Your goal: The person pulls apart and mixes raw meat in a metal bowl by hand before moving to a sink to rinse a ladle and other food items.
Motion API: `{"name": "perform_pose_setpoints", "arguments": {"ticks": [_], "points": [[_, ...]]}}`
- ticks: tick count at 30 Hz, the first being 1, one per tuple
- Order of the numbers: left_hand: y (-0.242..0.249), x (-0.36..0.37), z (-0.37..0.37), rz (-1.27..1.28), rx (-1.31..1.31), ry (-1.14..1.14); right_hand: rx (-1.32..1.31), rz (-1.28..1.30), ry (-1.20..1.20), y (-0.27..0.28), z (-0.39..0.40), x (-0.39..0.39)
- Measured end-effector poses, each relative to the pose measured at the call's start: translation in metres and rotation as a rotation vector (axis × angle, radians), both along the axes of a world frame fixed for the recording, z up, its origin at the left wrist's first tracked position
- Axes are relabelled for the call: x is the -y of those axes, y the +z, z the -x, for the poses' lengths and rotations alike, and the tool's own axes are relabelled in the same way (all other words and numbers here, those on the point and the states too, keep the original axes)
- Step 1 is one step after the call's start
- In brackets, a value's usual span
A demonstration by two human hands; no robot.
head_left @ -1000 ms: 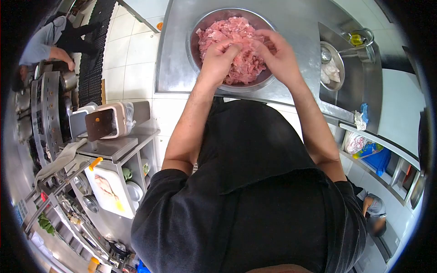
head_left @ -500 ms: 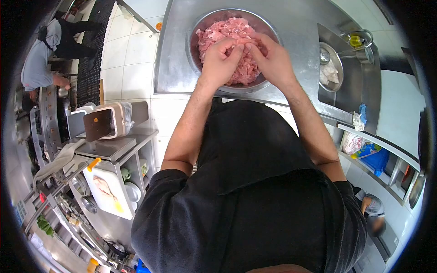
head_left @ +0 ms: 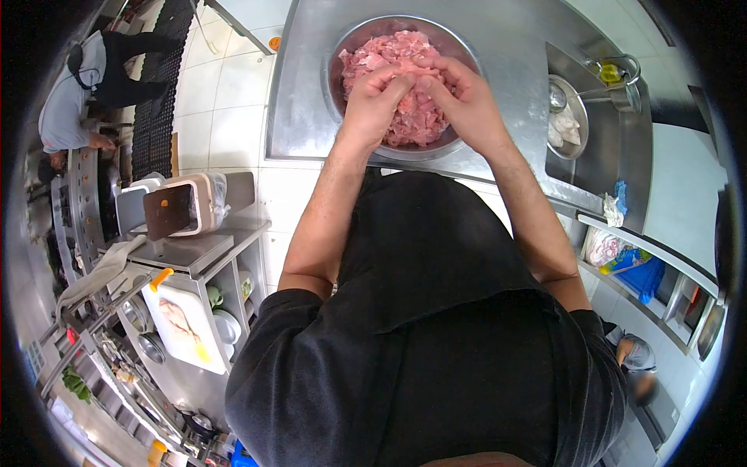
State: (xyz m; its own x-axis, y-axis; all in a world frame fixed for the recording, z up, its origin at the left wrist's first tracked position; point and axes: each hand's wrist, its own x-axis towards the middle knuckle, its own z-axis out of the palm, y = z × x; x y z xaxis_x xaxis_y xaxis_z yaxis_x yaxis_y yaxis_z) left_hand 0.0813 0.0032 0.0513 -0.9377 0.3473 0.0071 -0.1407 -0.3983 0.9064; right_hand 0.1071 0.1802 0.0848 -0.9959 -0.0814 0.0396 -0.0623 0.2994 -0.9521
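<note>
A large round steel bowl (head_left: 464, 48) stands on the metal counter, heaped with pieces of raw meat (head_left: 416, 124). Over the middle of the heap, my left hand (head_left: 375, 105) has its thumb and fingers pinched on a piece of the pale pink meat. My right hand (head_left: 468, 105) pinches the same area of meat from the other side, its thumb a little apart from my left thumb. The fingertips of both hands are partly hidden by meat and by the thumbs.
Right of the bowl, a sink (head_left: 580, 175) holds a smaller metal bowl (head_left: 576, 93) with pale contents and a ladle (head_left: 557, 97). Plastic bins (head_left: 204, 204) stand on a steel unit at left. One person (head_left: 74, 93) works at far left; another (head_left: 640, 354) is at lower right.
My hands stay over the meat, still pinching, with only slight finger movement. The whole view has shifted a little to the right. The person at left has moved an arm slightly.
</note>
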Motion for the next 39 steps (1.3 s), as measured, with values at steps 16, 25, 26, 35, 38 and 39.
{"name": "perform_pose_setpoints", "arguments": {"ticks": [16,25,26,35,38,39], "points": [[-0.007,0.002,-0.003,0.169,-0.004,0.059,0.016,-0.019,-0.024,0.005,-0.009,-0.001],[-0.002,0.007,-0.002,0.184,-0.041,0.058,0.243,0.152,-0.018,-0.006,-0.008,-0.008],[-0.001,0.005,-0.003,0.171,-0.043,0.071,0.297,0.125,-0.01,-0.011,-0.007,-0.011],[0.0,0.007,-0.009,0.361,-0.049,0.04,0.259,0.283,-0.139,-0.009,-0.014,-0.007],[-0.009,0.001,-0.009,0.361,-0.138,0.118,0.248,0.268,-0.151,-0.009,-0.014,-0.007],[-0.012,0.001,-0.008,0.338,-0.142,0.138,0.226,0.237,-0.153,-0.008,-0.014,-0.006]]}}
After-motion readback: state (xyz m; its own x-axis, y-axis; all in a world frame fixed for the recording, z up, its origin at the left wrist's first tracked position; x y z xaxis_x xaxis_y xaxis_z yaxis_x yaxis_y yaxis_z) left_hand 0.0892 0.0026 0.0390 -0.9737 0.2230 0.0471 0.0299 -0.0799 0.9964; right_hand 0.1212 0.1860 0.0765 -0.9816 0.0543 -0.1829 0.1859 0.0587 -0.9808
